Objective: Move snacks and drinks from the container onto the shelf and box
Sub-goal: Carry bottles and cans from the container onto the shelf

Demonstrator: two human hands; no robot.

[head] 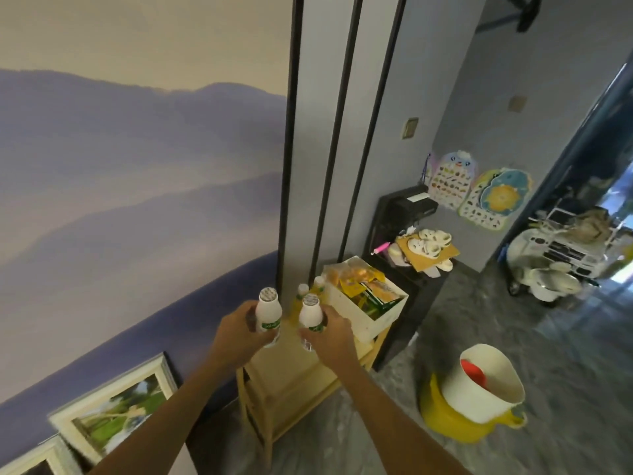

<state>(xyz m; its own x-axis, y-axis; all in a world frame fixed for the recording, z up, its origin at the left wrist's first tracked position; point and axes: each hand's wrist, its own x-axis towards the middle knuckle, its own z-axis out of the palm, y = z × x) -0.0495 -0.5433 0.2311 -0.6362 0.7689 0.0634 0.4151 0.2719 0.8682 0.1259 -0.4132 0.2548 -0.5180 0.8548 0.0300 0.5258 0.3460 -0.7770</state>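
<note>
Bottles are what we carry here, one in each hand, both upright over the wooden shelf (291, 368). Our left hand (239, 332) curls its fingers round the lower half of the left bottle (269, 311). Just beside it, our right hand (330, 337) wraps the right bottle (311, 313) the same way. We cannot tell whether the two touch.

Behind them two more bottles (303, 291) stand on the shelf top by the wall, and the white box (363, 320), packed with snack packets (363, 282), fills the right end. So the free patch looks narrow. If we lower both at once, a knuckle or a bottle base may clip the standing ones and topple them, tall and slim as they are. Set too near the front edge, one could drop to the floor.

Well to the right, the white container (479, 399) sits on the floor.
</note>
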